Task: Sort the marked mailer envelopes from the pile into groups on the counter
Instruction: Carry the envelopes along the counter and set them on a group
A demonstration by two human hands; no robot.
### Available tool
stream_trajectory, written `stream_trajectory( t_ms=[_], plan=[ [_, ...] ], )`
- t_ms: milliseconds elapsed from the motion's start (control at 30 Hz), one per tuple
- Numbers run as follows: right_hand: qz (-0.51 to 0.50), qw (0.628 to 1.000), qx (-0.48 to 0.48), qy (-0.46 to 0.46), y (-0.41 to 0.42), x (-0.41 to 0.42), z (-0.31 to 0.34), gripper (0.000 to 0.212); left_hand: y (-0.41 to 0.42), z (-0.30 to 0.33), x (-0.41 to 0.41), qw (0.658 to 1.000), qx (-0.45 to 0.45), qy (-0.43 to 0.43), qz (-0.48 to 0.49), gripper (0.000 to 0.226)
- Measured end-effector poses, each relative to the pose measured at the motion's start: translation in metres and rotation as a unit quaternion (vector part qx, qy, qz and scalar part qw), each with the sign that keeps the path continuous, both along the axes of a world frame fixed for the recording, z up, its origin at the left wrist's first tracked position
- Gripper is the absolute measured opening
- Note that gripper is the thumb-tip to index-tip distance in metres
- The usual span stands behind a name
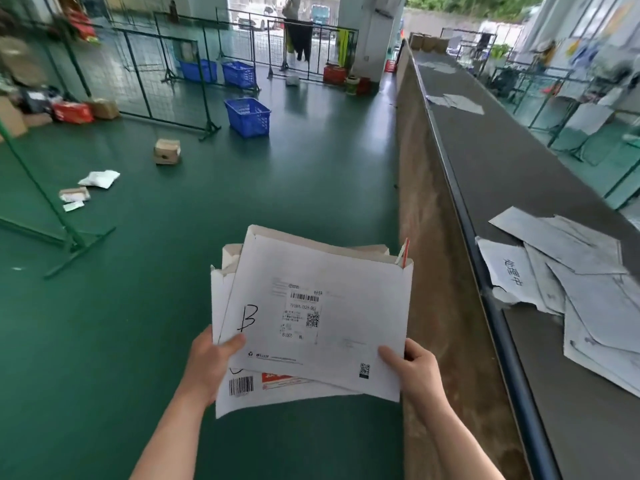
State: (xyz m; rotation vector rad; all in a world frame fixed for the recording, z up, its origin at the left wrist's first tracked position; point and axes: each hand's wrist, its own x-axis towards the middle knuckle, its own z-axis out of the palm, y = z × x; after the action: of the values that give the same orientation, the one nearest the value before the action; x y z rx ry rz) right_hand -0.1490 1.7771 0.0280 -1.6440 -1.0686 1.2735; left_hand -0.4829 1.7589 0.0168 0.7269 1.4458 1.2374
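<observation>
Head view: the left hand (211, 362) and right hand (414, 367) each grip a lower corner of a stack of mailer envelopes (311, 320), thumbs on top, held over the green floor (138, 306) beside the counter (519, 188). The top envelope is marked "B". A loose pile of envelopes (581, 289) lies on the counter to the right. Judgement: reading step in hand; next, carry the top envelope to its group.

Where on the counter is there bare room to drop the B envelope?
Free: the dark counter between the near pile of envelopes and the smaller group farther along. Also the strip nearer than the near pile, bottom right. Crowded: the near pile itself, overlapping and fanned to the frame edge. Both hands, left and right, hold the stack.
</observation>
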Motion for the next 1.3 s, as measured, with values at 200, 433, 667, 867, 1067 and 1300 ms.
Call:
stream_trajectory(
  t_ms=[200, 433, 667, 867, 1067, 1300],
  plan=[
    [-0.104, 0.992, 0.009, 0.074, 0.14, 0.022, 0.003, 0.019, 0.148, 0.027, 0.025, 0.997, 0.036, 0.02, -0.066, 0.027],
    [-0.155, 0.984, 0.039, 0.076, 0.294, 0.06, -0.032, 0.054, 0.327, -0.002, 0.08, 0.993, 0.007, 0.038, -0.109, 0.028],
    [-0.194, 0.974, 0.022, 0.111, 0.5, 0.119, -0.011, 0.032, 0.54, 0.026, 0.126, 0.992, 0.004, 0.045, -0.119, 0.028],
    [-0.17, 0.981, 0.075, 0.053, 0.652, 0.148, 0.017, 0.022, 0.674, 0.033, 0.151, 0.994, -0.002, -0.003, -0.109, 0.053],
    [-0.114, 0.992, 0.058, 0.023, 0.804, 0.149, -0.003, 0.016, 0.832, -0.01, 0.163, 0.999, -0.021, -0.015, -0.032, 0.025],
    [-0.081, 0.995, 0.022, -0.052, 1.0, 0.161, 0.014, 0.006, 1.031, -0.013, 0.175, 0.998, -0.05, -0.045, -0.011, 0.024]
  ],
)
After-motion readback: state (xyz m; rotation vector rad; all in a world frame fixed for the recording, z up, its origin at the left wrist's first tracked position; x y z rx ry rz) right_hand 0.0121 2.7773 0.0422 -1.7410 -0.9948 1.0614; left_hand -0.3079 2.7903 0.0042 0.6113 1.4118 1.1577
